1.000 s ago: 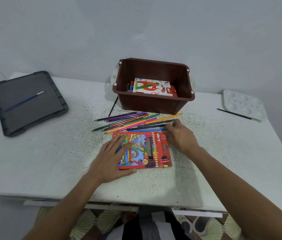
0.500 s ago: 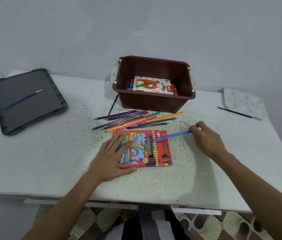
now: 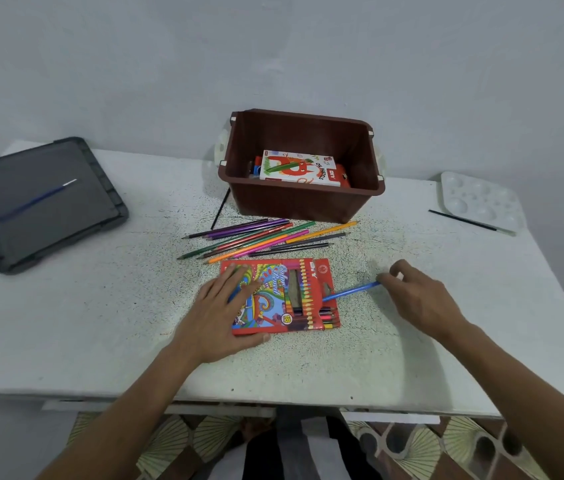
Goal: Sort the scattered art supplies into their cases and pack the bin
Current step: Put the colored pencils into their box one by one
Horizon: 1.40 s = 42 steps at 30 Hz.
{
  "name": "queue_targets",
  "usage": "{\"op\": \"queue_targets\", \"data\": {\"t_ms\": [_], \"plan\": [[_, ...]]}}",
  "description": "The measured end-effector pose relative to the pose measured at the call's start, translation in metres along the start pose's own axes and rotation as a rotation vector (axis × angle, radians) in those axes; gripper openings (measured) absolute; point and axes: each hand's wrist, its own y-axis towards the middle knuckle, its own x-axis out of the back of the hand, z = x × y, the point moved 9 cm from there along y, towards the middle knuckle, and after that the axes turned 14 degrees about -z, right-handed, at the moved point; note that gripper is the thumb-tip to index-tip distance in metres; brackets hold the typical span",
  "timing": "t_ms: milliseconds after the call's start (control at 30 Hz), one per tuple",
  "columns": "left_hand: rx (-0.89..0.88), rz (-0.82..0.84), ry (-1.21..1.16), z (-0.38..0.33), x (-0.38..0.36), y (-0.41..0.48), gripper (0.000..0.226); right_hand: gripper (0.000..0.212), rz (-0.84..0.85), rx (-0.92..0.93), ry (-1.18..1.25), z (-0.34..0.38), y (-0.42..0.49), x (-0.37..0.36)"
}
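- The tabletop (image 3: pixel 100 323) carries everything. The brown bin (image 3: pixel 303 206) stands at the far middle with an oil pastels box (image 3: pixel 299 168) already inside it.
- The red pencil case (image 3: pixel 284 299) lies flat at the near middle. Its right end looks open, and pencil ends show at its near right corner.
- My left hand (image 3: pixel 218 317) rests flat on the left half of the case, fingers (image 3: pixel 235 282) spread and thumb at the near edge, pinning it.
- My right hand (image 3: pixel 419 299) is to the right of the case, and its fingers (image 3: pixel 386 278) pinch the back end of one blue pencil (image 3: pixel 351 292).
- The loose pencils (image 3: pixel 263 237) fan out between the case and the bin, with their long axes running left to right.
- The blue pencil's tip meets the case's right edge. Its held end sits right of the tip and slightly farther away. I judge it must swing into line with the stored pencils, then slide left.
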Motion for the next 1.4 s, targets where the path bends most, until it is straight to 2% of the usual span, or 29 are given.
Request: {"op": "queue_targets", "data": {"t_ms": [200, 333, 400, 467, 533, 733, 867, 1100, 1233, 1400], "plan": [[0.005, 0.001, -0.005, 0.001, -0.001, 0.000, 0.096, 0.027, -0.040, 0.084, 0.220, 0.068, 0.006, -0.009], [-0.002, -0.017, -0.002, 0.001, 0.000, 0.000, 0.096, 0.029, -0.059, 0.052, 0.319, 0.085, 0.009, -0.016], [0.000, -0.016, -0.016, 0.001, -0.001, 0.000, 0.096, 0.027, -0.064, 0.010, 0.345, 0.084, 0.009, -0.018], [0.001, -0.014, -0.018, 0.002, -0.001, -0.001, 0.096, 0.039, -0.070, -0.049, 0.400, 0.081, 0.009, -0.020], [-0.001, -0.018, -0.021, 0.002, -0.002, 0.000, 0.095, 0.041, -0.078, -0.140, 0.475, 0.075, 0.009, -0.022], [-0.002, -0.015, -0.008, 0.003, -0.003, -0.001, 0.096, 0.015, -0.092, -0.351, 0.592, 0.056, 0.017, -0.026], [0.000, -0.010, -0.013, 0.003, -0.003, -0.001, 0.096, 0.017, -0.074, -0.387, 0.524, 0.045, 0.033, -0.031], [0.000, -0.005, -0.013, 0.001, -0.002, -0.001, 0.095, 0.042, 0.024, -0.330, 0.301, 0.039, 0.070, -0.047], [0.001, -0.015, -0.017, 0.001, 0.000, -0.001, 0.096, 0.036, 0.080, -0.295, 0.233, 0.041, 0.077, -0.055], [-0.004, -0.010, -0.006, 0.000, 0.001, 0.000, 0.095, 0.026, 0.041, -0.262, 0.105, 0.037, 0.078, -0.050]]}}
